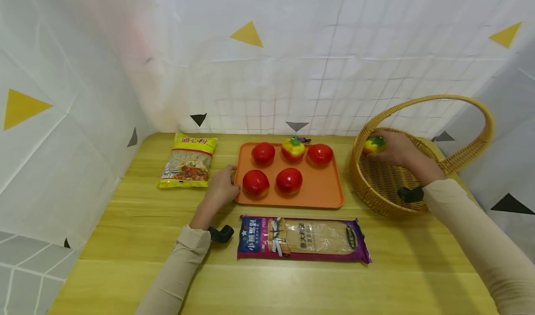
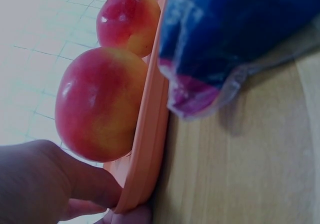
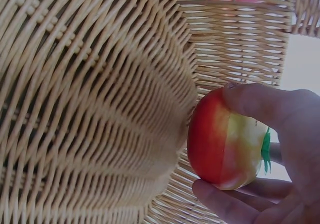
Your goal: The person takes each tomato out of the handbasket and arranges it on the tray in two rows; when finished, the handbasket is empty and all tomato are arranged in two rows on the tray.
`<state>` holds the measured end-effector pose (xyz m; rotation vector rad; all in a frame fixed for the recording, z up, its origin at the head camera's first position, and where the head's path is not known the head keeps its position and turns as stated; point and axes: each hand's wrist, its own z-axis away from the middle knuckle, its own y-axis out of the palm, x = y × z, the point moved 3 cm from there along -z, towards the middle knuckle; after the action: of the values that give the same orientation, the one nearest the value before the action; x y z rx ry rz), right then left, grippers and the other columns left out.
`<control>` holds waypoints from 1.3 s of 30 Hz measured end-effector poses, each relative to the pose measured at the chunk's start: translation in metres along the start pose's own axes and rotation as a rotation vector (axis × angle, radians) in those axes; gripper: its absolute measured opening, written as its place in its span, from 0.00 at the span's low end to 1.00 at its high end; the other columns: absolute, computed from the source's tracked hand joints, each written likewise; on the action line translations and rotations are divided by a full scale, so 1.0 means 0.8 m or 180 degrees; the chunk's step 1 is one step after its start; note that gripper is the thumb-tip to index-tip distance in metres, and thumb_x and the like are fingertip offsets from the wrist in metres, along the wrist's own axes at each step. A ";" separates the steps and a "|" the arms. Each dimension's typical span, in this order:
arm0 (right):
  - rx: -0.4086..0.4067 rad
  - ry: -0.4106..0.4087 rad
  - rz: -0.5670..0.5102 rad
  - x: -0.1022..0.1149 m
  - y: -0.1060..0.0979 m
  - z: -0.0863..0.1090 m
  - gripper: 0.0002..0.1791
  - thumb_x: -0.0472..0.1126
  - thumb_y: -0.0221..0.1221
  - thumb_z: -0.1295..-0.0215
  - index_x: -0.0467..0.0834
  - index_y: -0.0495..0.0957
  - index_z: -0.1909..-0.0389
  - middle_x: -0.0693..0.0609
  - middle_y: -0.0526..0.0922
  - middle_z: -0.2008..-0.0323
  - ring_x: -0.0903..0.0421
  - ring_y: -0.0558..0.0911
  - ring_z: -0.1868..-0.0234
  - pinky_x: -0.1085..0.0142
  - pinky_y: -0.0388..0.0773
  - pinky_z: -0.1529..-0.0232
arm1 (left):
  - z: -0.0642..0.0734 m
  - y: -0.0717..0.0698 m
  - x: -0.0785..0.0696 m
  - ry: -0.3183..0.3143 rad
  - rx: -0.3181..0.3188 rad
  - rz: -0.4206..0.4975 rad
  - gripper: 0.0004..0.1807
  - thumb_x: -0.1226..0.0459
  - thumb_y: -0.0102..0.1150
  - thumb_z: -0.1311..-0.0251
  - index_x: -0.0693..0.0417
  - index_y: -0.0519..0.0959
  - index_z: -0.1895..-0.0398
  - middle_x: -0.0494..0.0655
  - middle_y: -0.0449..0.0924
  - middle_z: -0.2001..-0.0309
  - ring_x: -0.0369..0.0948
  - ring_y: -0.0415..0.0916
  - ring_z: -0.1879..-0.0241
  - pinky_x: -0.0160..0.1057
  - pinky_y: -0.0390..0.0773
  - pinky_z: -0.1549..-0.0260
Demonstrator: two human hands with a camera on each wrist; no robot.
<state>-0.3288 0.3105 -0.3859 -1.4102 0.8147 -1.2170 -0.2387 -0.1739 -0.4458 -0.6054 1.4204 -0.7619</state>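
My right hand (image 1: 397, 148) is inside the wicker basket (image 1: 368, 195), gripping a red-and-yellow fruit (image 3: 217, 141) with green leaves between thumb and fingers. In the right wrist view that fruit is close to the woven wall. At the left side of the orange tray (image 1: 319, 189), my left hand (image 1: 220, 186) pinches the tray's rim, as the left wrist view shows. On the tray lie several red fruits (image 1: 256, 183) and one yellow-and-red fruit (image 1: 293, 150) with green leaves.
A long pasta packet (image 1: 317, 236) lies in front of the tray. Behind my left hand is a yellow bag of macaroni (image 1: 190, 161). The basket's tall handle (image 1: 449, 97) arches over its opening. A white patterned sheet (image 1: 267, 82) hangs behind the table.
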 end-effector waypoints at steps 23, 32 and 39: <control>-0.0467 -0.0179 0.0092 0.047 -0.038 0.080 0.43 0.51 0.69 0.40 0.33 0.65 0.31 0.27 0.71 0.41 0.35 0.79 0.54 0.43 0.75 0.60 | 0.001 -0.002 -0.001 -0.0038 0.0034 0.0012 0.32 0.69 0.59 0.42 0.60 0.68 0.31 0.52 0.76 0.62 0.48 0.72 0.65 0.42 0.72 0.68; -0.0670 -0.0257 0.0098 0.056 -0.043 0.093 0.41 0.51 0.71 0.42 0.35 0.68 0.32 0.26 0.75 0.46 0.34 0.79 0.57 0.43 0.77 0.63 | -0.001 -0.002 0.000 -0.0044 0.0022 0.0002 0.32 0.69 0.59 0.42 0.60 0.68 0.31 0.52 0.75 0.63 0.48 0.72 0.66 0.42 0.71 0.69; -0.0738 -0.0218 0.0007 0.062 -0.047 0.110 0.42 0.52 0.69 0.40 0.35 0.66 0.31 0.27 0.73 0.43 0.32 0.78 0.53 0.41 0.76 0.60 | -0.002 -0.001 0.002 -0.0050 0.0016 0.0021 0.33 0.68 0.60 0.42 0.60 0.68 0.31 0.53 0.77 0.60 0.48 0.73 0.64 0.43 0.74 0.66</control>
<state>-0.2371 0.2963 -0.3310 -1.6281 0.9319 -1.0924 -0.2401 -0.1755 -0.4461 -0.6014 1.4052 -0.7539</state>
